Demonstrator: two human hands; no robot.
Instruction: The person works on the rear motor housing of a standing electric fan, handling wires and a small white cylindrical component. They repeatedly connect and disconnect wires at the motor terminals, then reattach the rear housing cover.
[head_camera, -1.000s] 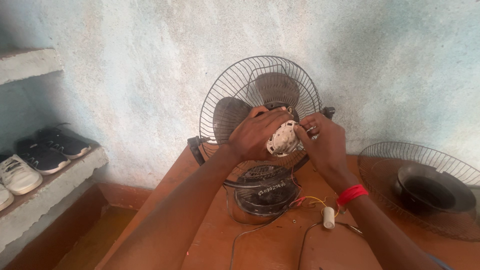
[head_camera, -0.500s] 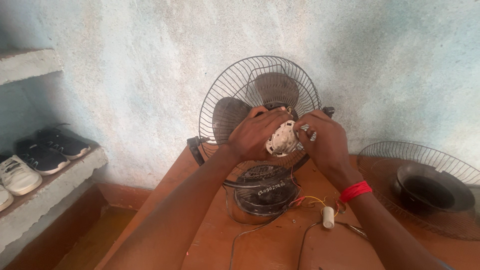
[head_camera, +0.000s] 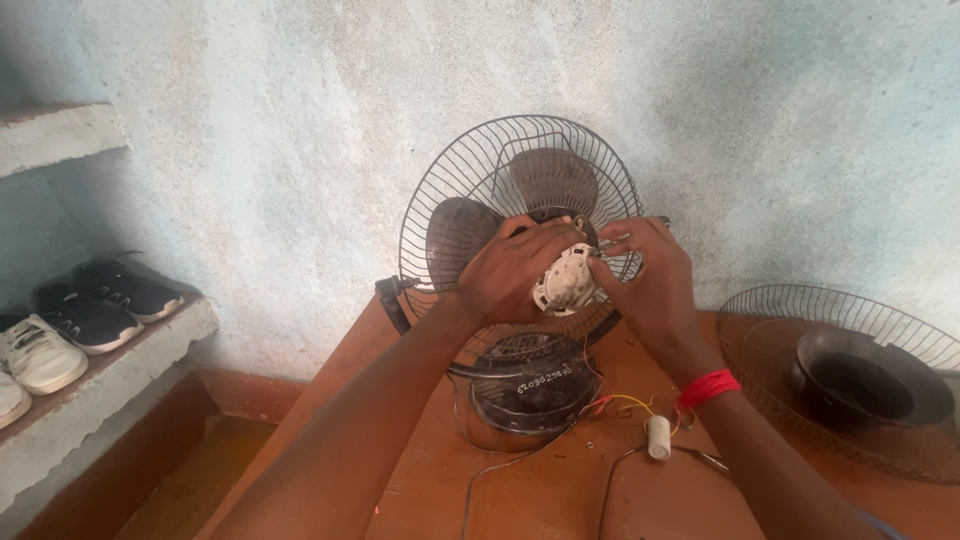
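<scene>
— Barely anything's shifted since a second ago: both hands hold at the fan's hub.

— Yes, left hand (head_camera: 520, 272) clenched around the round white plastic motor part (head_camera: 564, 283), steadying it against the grey wire fan guard (head_camera: 470, 190).

— Right hand (head_camera: 645, 285) at three o'clock, fingers (head_camera: 615, 240) pinching its edge.

— Dark round motor housing (head_camera: 520, 385) sits at six o'clock on the reddish-brown surface (head_camera: 420, 480), small white cylindrical capacitor (head_camera: 658, 437) on wires beside it.
</scene>
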